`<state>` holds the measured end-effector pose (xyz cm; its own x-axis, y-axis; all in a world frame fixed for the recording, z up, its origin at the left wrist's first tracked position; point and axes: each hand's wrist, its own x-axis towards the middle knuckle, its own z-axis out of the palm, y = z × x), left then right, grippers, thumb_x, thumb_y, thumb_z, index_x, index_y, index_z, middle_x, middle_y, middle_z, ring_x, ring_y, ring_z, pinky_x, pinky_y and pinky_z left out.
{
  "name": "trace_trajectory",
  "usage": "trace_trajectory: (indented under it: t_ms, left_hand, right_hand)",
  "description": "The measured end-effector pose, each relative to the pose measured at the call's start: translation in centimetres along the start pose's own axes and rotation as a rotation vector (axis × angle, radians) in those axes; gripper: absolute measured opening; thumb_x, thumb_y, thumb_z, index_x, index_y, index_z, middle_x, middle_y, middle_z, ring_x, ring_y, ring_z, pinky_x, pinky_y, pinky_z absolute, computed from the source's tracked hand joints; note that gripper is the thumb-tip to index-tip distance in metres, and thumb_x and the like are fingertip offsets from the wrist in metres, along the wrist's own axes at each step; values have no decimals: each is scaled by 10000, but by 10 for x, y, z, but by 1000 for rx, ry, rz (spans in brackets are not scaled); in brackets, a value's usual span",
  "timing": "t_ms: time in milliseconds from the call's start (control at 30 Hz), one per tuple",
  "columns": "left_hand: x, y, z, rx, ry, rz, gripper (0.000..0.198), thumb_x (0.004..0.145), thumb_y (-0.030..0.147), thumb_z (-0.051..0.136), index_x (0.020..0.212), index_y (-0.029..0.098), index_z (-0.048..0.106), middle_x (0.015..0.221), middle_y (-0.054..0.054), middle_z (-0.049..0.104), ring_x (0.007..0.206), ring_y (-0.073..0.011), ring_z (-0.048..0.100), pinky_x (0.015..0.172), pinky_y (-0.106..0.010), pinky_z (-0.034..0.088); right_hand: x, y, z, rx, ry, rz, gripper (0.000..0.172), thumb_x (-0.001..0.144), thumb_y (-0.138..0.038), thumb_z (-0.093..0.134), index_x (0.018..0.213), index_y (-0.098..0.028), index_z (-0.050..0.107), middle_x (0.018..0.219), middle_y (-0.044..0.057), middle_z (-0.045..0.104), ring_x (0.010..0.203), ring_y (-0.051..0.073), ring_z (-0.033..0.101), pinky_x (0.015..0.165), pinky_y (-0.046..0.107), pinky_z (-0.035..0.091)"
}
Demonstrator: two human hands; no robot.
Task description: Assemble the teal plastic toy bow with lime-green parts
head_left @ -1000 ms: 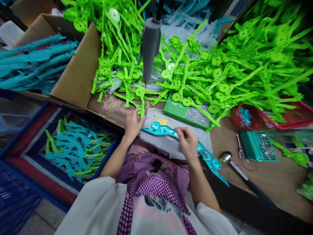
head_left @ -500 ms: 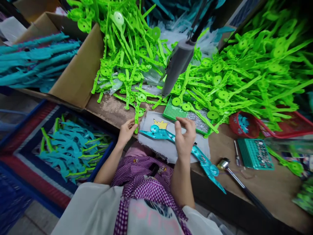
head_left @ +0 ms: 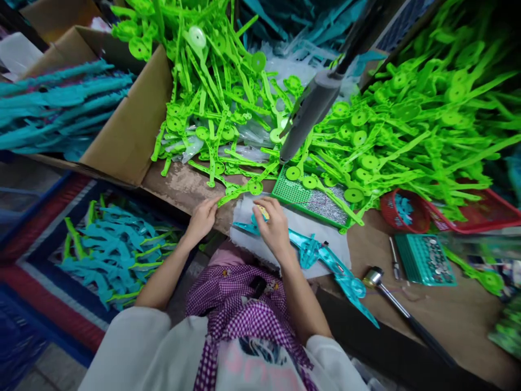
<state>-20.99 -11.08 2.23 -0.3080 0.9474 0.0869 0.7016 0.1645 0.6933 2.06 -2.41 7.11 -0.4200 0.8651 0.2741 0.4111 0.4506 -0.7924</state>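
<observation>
My left hand [head_left: 202, 220] is closed on one end of a long green plastic part [head_left: 255, 187] with a round disc along it. The part slants up and right over the bench edge. Beside it, my right hand [head_left: 272, 227] has curled fingers above the left end of a translucent blue plastic part [head_left: 301, 241]. Its fingertips are close to the blue disc, and whether they pinch anything is hidden. The blue part lies across a grey cloth [head_left: 244, 239] with a yellow cartoon figure, its right end past the cloth.
A grey electric screwdriver [head_left: 307, 117] hangs over the bench. Behind are heaps of green parts [head_left: 407, 125]. A green tray [head_left: 288, 187] of small metal pieces, a red basket [head_left: 407, 222] and a hammer [head_left: 401, 309] are rightward. Leftward stand a cardboard box [head_left: 130, 119] and a filled crate [head_left: 24, 241].
My right hand has moved left and down, its fingers curling over the blue part's left end. My left hand has shifted slightly left, and the green part has swung from upright to slanting right.
</observation>
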Motion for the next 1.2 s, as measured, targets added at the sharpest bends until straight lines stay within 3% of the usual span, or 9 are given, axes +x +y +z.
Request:
trace_trajectory:
  t_ms: [133, 233, 300, 500, 733, 933, 1067, 1133, 1200]
  left_hand:
    - [34, 9, -10, 207, 9, 111, 357, 986, 268, 491, 1276, 216, 692, 1227, -154, 651, 1168, -310, 582, 1029, -485, 450]
    - [66, 4, -27, 257, 174, 116, 319, 962, 364, 590, 1233, 236, 699, 1294, -142, 611, 1259, -330, 523, 1094, -500, 381]
    - [89, -7, -36, 239, 279, 18, 346, 931, 387, 646, 1217, 196, 677, 1164, -140, 645, 1189, -326, 562, 1065, -474, 411]
    - [119, -36, -29, 159, 164, -49, 643, 765, 394, 830, 1304, 154, 576, 1032, -96, 651, 938, -268, 658, 876, -379, 518]
    - [108, -43, -20, -124, 215, -139, 419, 809, 308, 768, 1174, 133, 660, 1010, -72, 651, 617, -123, 623, 630, -269, 530]
    - [96, -52, -27, -190, 470, -165, 263, 858, 250, 655, 1088, 143, 725, 1054, -93, 708, 734, -149, 659, 749, -284, 560]
    - [62, -48, -42, -173, 621, -132, 292, 918, 327, 590, 1112, 152, 720, 1087, -101, 713, 852, -176, 674, 832, -313, 563]
    - [29, -37, -53, -127, 561, -26, 280, 942, 329, 579, 1122, 173, 726, 1102, -90, 712, 933, -185, 675, 880, -319, 553]
    - [-9, -21, -64, -87, 316, 144, 225, 960, 278, 582, 1088, 203, 751, 1045, -69, 715, 970, -182, 675, 916, -310, 536]
  right_hand:
    - [-17, 6, 4, -43, -57, 42, 277, 997, -383, 495, 1017, -222, 719, 1080, 120, 718, 1050, 268, 684, 924, 445, 550]
    - [-29, 4, 3, -23, -75, 31, 252, 1005, -361, 503, 1034, -224, 712, 1053, 103, 725, 1018, 239, 693, 900, 398, 550]
    - [-31, 2, 6, -12, -128, -21, 257, 1010, -359, 499, 1029, -219, 713, 1040, 99, 727, 997, 226, 695, 890, 376, 546]
    - [-28, 0, 20, -19, -171, -36, 263, 1019, -343, 486, 1026, -213, 714, 1024, 96, 735, 976, 214, 700, 848, 349, 539]
    - [-35, -2, 18, -34, -218, -93, 258, 1022, -336, 483, 993, -215, 708, 983, 89, 742, 923, 212, 712, 811, 349, 543]
    - [-35, -31, 17, 73, -206, -129, 189, 1010, -270, 517, 1043, -219, 695, 995, 77, 740, 945, 188, 707, 852, 330, 555]
    - [-29, -32, 24, 50, -278, -234, 237, 1018, -313, 497, 1042, -222, 715, 1011, 88, 748, 933, 197, 717, 839, 339, 577]
    - [-32, -24, 11, -26, -163, -175, 256, 1015, -327, 500, 1148, -237, 699, 1098, 105, 733, 1021, 220, 708, 903, 381, 576]
    - [-40, -17, -12, -104, -29, -93, 360, 998, -364, 530, 1328, -249, 618, 1267, 138, 672, 1202, 258, 645, 1015, 452, 536]
